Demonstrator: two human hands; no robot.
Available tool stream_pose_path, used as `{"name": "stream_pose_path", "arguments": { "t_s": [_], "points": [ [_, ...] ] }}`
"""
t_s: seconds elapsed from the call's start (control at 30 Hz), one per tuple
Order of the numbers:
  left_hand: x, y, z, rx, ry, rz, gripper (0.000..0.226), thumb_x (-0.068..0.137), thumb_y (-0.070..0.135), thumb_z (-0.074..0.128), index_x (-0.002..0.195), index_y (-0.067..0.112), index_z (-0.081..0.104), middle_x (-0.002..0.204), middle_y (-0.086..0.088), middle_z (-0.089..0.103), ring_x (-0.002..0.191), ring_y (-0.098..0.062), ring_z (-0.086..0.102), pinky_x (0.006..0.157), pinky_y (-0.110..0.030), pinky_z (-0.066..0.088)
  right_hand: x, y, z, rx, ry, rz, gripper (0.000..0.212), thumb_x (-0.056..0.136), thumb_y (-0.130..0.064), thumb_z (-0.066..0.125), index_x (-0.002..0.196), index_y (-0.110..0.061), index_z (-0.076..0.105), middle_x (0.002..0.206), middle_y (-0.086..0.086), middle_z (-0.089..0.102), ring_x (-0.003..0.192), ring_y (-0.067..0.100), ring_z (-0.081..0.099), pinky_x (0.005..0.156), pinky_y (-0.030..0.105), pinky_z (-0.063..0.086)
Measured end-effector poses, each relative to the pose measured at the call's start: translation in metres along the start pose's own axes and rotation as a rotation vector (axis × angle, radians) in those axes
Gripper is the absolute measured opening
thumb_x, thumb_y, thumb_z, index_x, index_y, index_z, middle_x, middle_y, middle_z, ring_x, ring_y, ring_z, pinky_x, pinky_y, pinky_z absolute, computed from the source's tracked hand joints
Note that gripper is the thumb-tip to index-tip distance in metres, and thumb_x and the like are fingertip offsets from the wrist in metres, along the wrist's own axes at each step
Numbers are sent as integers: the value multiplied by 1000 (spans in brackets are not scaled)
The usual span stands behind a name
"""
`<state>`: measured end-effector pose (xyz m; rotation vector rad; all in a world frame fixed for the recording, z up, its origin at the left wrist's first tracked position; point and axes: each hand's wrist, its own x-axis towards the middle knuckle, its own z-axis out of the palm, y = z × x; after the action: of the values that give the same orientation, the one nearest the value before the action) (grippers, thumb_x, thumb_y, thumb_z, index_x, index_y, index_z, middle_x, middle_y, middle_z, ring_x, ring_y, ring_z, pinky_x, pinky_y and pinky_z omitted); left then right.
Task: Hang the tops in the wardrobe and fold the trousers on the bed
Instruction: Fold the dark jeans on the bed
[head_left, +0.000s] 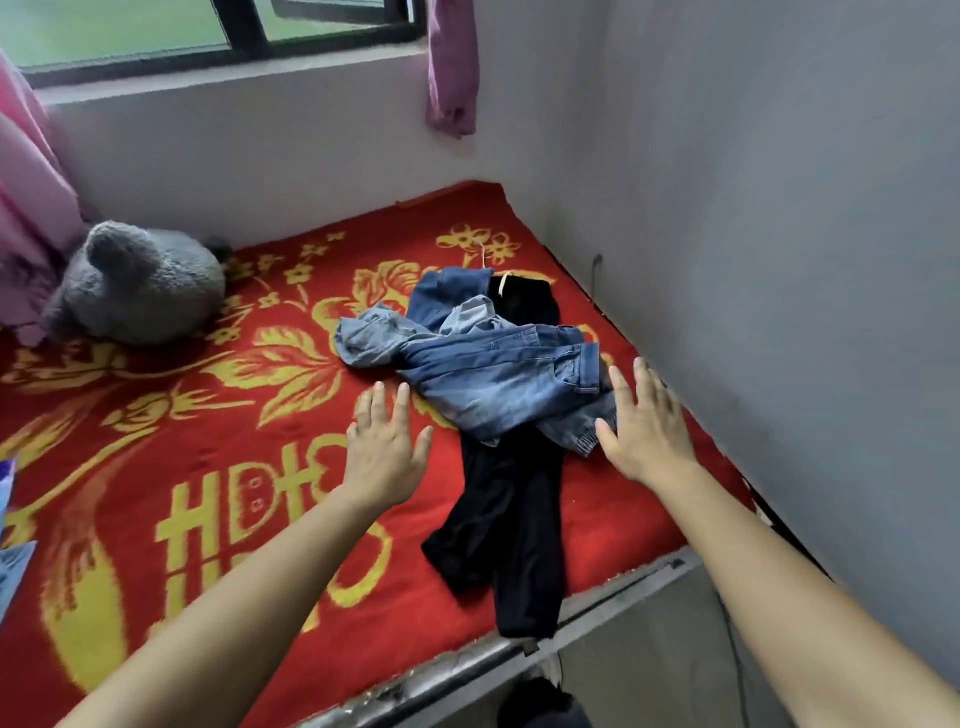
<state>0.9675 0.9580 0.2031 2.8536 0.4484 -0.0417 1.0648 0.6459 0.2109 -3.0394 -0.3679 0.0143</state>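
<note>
Denim's the thing here: a crumpled heap of blue jeans (493, 374) is piled right of centre on the bed, thrown across black trousers (509, 530) whose legs run from the far side down to the near bed edge. The heap is bracketed by both hands. The left hand (387, 452) is held just beside its left flank and the right hand (647, 426) just beside the cuffed end, so the right is judged a bit nearer. Whether the thumb touches the cuff can't be told. Both hands are spread flat, fingers straight, nothing held. The jeans lie roughly crosswise, so a two-ended pickup is probably called for. Underneath, a red-and-yellow flowered blanket (208, 467) is spread. A grey plush toy (140, 286) is parked far left, a grey wall (779, 260) runs close on the right, and a window (249, 31) is seen above. No wardrobe is in view.
</note>
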Motion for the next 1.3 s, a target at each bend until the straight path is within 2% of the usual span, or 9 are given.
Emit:
{"name": "stream_pose_path", "arguments": {
  "t_s": [0.2,0.5,0.7,0.87,0.93,1.03,1.1,1.2,1.3],
  "points": [
    [73,28,36,63,-43,-10,73,101,52,36,159,20,5,165,-16,4,152,-31,3,120,-46,21,101,26,45,69,-141,-32,77,99,-44,47,159,-15,9,166,21,0,153,34,9,122,47,17],
    [127,57,120,20,-188,5,73,101,50,39,159,20,7,165,-15,3,152,-31,5,118,-42,23,176,38,128,322,-333,135,78,99,-41,52,159,-15,10,165,20,4,152,38,9,121,47,17],
    [205,64,194,41,-229,119,74,99,51,44,158,19,13,165,-16,4,152,-33,6,115,-43,28,211,63,193,403,-314,232,85,97,-40,55,159,-13,4,165,18,5,152,34,12,122,47,20],
    [265,64,270,203,-296,255,93,86,74,44,158,26,10,166,-9,1,152,-33,3,114,-50,25,242,78,251,475,-249,350,99,94,-43,60,158,-5,-5,165,19,9,152,32,14,123,44,17],
    [276,58,298,268,-355,242,90,83,76,46,155,33,16,165,-1,8,151,-30,7,111,-52,27,255,77,272,537,-246,426,100,93,-49,61,158,-5,0,165,16,16,151,30,18,122,42,19],
    [279,49,331,280,-302,215,39,97,48,47,132,33,54,150,9,43,143,-25,30,103,-45,33,268,69,298,687,-209,540,99,86,-59,65,158,-12,16,152,8,45,140,28,42,113,40,33],
    [275,42,341,165,-224,170,25,95,30,56,116,28,70,134,8,62,135,-25,45,101,-44,34,270,62,308,754,-146,613,86,79,-59,72,146,-13,41,135,5,61,128,27,55,106,37,42],
    [254,16,338,-20,-86,198,16,76,20,76,92,21,78,106,2,76,113,-30,65,86,-44,45,257,47,316,674,-178,539,35,82,-48,74,95,-18,62,92,2,70,106,33,65,83,34,46],
    [216,-24,328,-4,-44,204,20,72,26,62,85,21,77,99,4,77,103,-27,69,74,-39,49,221,24,325,522,-371,372,38,90,-50,65,94,-12,65,96,14,72,101,40,64,83,41,50]
  ]
}}
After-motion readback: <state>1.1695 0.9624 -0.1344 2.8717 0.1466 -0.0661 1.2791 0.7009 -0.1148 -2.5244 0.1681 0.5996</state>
